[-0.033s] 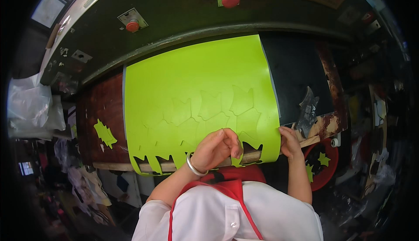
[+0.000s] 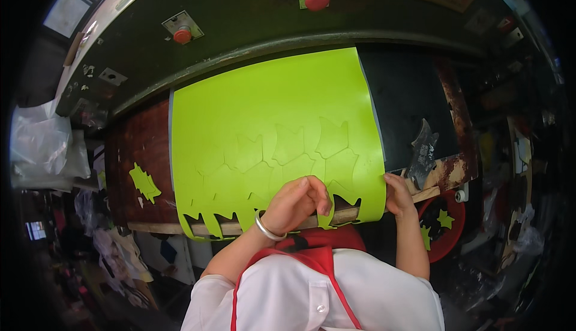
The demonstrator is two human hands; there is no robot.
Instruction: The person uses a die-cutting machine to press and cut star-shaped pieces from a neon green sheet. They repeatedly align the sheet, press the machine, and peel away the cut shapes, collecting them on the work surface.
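A large lime-green sheet (image 2: 270,97) covers the middle of the bench, and its near end curls down over the wooden front edge. Rows of jagged outlines are cut into its near half; along the end, several shapes are gone, leaving holes between narrow strips. My left hand (image 2: 298,202), with a silver bangle at the wrist, is over this cut end, its fingers curled inward; whether anything lies in them is hidden. At the sheet's right edge my right hand (image 2: 398,194) pinches the sheet near its front corner.
Jagged lime-green cut pieces (image 2: 144,184) lie on the brown board at left. A dark grey pointed piece (image 2: 423,154) rests at right on the black mat (image 2: 402,97). A red bin (image 2: 461,235) holds green pieces below. Behind stands a dark green machine beam (image 2: 252,16) with red buttons.
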